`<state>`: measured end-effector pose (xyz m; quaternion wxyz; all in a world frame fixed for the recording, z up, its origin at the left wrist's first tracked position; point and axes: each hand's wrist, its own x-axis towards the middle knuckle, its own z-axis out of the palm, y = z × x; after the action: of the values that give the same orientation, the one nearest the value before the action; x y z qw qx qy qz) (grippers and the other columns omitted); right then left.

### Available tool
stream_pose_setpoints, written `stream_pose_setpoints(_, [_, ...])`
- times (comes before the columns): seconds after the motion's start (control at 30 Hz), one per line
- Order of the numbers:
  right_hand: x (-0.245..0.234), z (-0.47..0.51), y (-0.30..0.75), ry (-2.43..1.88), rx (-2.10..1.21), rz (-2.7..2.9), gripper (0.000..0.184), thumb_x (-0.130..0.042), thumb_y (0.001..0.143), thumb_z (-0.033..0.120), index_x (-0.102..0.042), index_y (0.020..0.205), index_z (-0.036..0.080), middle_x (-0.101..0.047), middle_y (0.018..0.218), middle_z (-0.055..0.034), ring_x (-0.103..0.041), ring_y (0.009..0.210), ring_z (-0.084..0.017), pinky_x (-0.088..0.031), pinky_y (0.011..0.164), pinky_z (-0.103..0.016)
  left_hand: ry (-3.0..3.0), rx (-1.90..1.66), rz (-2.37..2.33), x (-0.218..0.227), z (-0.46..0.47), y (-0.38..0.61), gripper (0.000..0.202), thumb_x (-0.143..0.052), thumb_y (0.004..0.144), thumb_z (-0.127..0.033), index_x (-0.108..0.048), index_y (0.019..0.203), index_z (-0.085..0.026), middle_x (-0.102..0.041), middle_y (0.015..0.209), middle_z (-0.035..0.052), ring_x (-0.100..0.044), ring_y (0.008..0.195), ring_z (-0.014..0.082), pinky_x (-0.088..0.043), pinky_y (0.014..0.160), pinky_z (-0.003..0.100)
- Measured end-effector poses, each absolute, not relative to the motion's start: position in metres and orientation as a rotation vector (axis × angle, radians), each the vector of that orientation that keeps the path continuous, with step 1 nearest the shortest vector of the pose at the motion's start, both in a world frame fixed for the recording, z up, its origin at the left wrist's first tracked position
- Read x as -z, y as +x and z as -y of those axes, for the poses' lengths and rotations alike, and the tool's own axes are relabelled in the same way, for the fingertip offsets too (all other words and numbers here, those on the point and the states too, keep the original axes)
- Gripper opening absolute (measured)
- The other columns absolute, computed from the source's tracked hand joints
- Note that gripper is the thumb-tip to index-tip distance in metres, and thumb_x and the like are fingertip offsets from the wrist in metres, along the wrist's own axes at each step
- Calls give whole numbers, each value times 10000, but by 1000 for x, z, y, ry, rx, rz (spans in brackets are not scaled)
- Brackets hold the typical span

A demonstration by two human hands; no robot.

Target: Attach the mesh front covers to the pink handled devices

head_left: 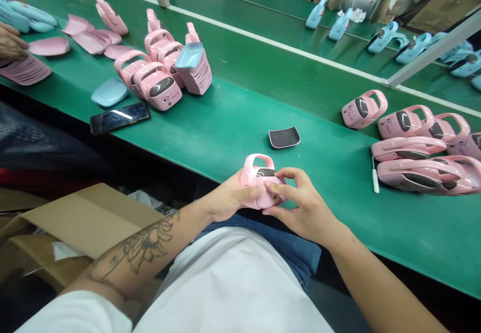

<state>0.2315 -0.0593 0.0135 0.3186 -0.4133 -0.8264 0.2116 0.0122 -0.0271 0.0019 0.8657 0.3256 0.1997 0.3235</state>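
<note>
At the bench's near edge I hold a pink plastic housing (266, 202) with a loop handle on top, a dark glossy window and a small printed picture on its front. My left hand (231, 198) is closed round its left side, the thumb lying across the front. The fingers and thumb of my right hand (310, 203) close on its right side, by the window and the print. Just beyond my hands lies a curved panel (284, 138) with a dark inner face and pink rim. The underside of the housing is hidden.
Similar pink housings stand at left (165, 95) and right (404, 122). A white-handled tool (375, 180), a phone (119, 118), a blue panel (109, 92) and stacked panels (197, 74) lie on the green bench. A co-worker's hand (11, 44) is far left; a cardboard box (93, 217) stands below.
</note>
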Motion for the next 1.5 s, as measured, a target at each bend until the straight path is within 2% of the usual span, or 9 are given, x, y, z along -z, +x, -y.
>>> stream_pose_setpoints(0.2, [-17, 57, 234, -1134, -566, 2156, 551, -883, 834, 302, -666, 1339, 336, -550, 1285, -110, -637, 1168, -296, -607, 966, -526, 544, -620, -446, -10, 21, 17, 768, -873, 808, -256, -484, 1470, -283, -710, 1250, 115, -742, 1058, 284, -600, 847, 384])
stream_pose_setpoints(0.37, [-14, 54, 230, -1152, -580, 2108, 454, -892, 818, 403, -717, 1230, 326, -591, 1240, -94, -655, 1126, -292, -607, 958, -528, 457, -611, -574, -12, 20, 21, 653, -828, 803, -184, -555, 1394, -230, -727, 1190, 112, -754, 1026, 289, -604, 756, 332])
stream_pose_setpoints(0.47, [-12, 52, 228, -1143, -602, 2063, 455, -883, 828, 371, -702, 1243, 327, -588, 1242, -91, -649, 1131, -283, -604, 963, -517, 470, -611, -582, -12, 17, 20, 608, -824, 811, -195, -574, 1363, -238, -727, 1185, 97, -756, 1005, 281, -607, 744, 334])
stream_pose_setpoints(0.53, [-11, 50, 228, -1128, -625, 2050, 490, -872, 841, 361, -679, 1290, 331, -585, 1248, -90, -645, 1144, -278, -599, 977, -509, 475, -586, -596, -12, 14, 19, 590, -817, 827, -213, -572, 1362, -249, -730, 1177, 90, -752, 1008, 279, -609, 741, 341])
stream_pose_setpoints(0.7, [-12, 47, 233, -1184, -718, 2126, 729, -856, 831, 514, -569, 1475, 328, -586, 1246, -101, -643, 1136, -296, -590, 1002, -529, 476, -459, -661, -14, 7, 11, 534, -807, 857, -255, -588, 1344, -259, -726, 1227, 108, -749, 1010, 288, -617, 782, 392])
stream_pose_setpoints(0.93, [-19, 49, 232, -1106, -701, 2179, 707, -871, 838, 409, -570, 1472, 324, -563, 1218, -98, -645, 1079, -268, -621, 912, -489, 489, -497, -536, -9, 12, 4, 622, -859, 815, -247, -587, 1373, -276, -700, 1268, 109, -721, 1114, 302, -596, 880, 412])
stream_pose_setpoints(1.17, [-13, 56, 229, -1088, -677, 2133, 680, -890, 822, 401, -589, 1430, 356, -586, 1221, -95, -656, 1096, -286, -620, 915, -517, 466, -558, -548, -12, 23, 7, 599, -845, 802, -171, -625, 1354, -249, -724, 1177, 94, -736, 1000, 268, -583, 860, 387])
stream_pose_setpoints(1.37, [-6, 55, 221, -1130, -628, 2075, 679, -872, 843, 408, -583, 1455, 350, -563, 1234, -102, -629, 1132, -289, -603, 953, -520, 479, -535, -658, -15, 16, 7, 559, -880, 772, -275, -662, 1284, -220, -715, 1237, 117, -719, 1047, 286, -591, 805, 363])
stream_pose_setpoints(1.5, [-16, 47, 230, -1222, -762, 2104, 763, -824, 877, 496, -502, 1547, 320, -571, 1309, -118, -612, 1208, -297, -569, 1047, -533, 528, -385, -786, -14, 5, 9, 555, -781, 860, -539, -675, 1286, -200, -739, 1194, 144, -723, 964, 278, -601, 758, 389])
